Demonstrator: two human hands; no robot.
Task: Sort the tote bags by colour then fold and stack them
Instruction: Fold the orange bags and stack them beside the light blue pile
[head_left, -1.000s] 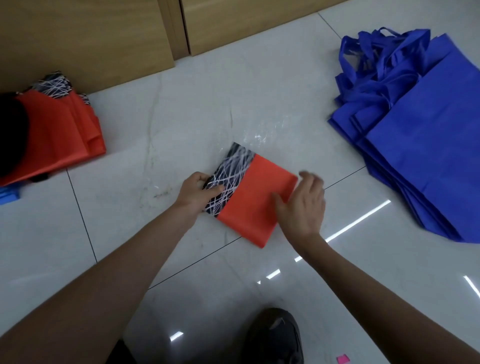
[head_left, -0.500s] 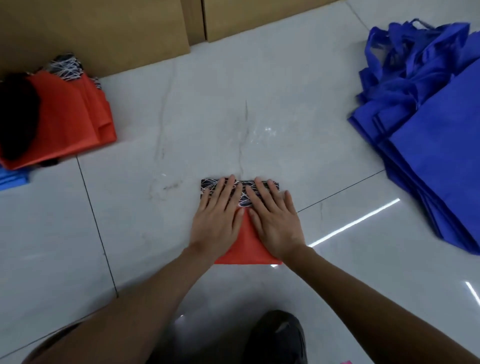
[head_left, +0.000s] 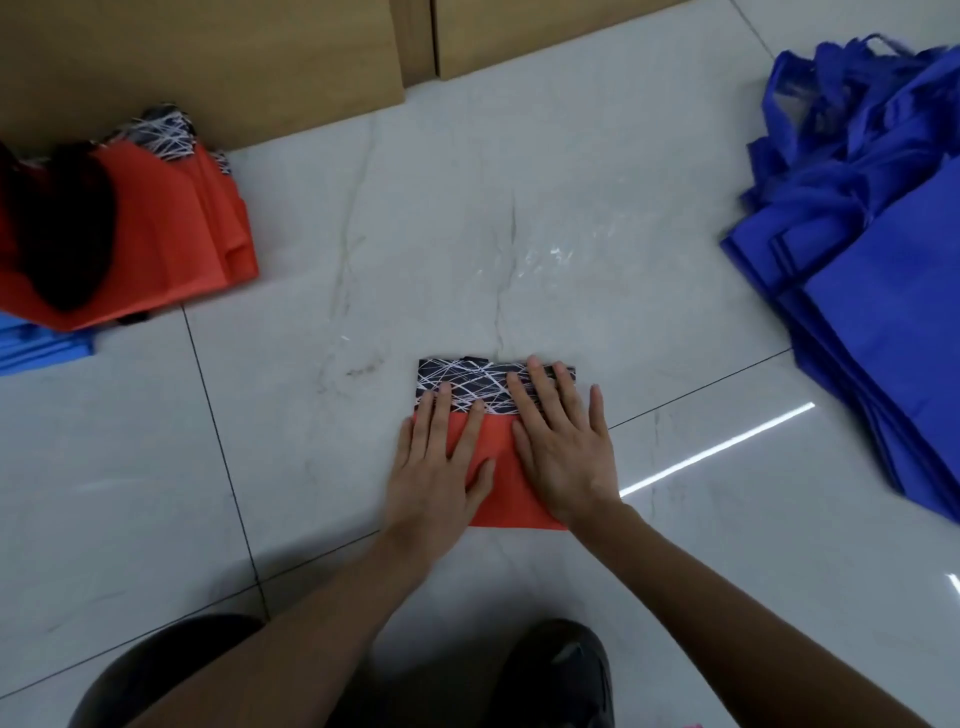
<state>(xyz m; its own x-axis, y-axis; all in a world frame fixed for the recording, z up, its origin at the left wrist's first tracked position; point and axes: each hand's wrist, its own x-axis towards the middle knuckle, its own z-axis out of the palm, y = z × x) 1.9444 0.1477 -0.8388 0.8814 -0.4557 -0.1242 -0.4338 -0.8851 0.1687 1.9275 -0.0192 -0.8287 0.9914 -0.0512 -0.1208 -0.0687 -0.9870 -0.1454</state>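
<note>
Hands (head_left: 498, 457) flat on folded bag (head_left: 506, 483)

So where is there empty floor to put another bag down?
The big bare floor lies between the orange pile and the blue pile, from the folded bag up to the wooden cupboards. More bare tile sits left of the left hand. It is crowded at both piles and where the right hand presses the bag.
</note>
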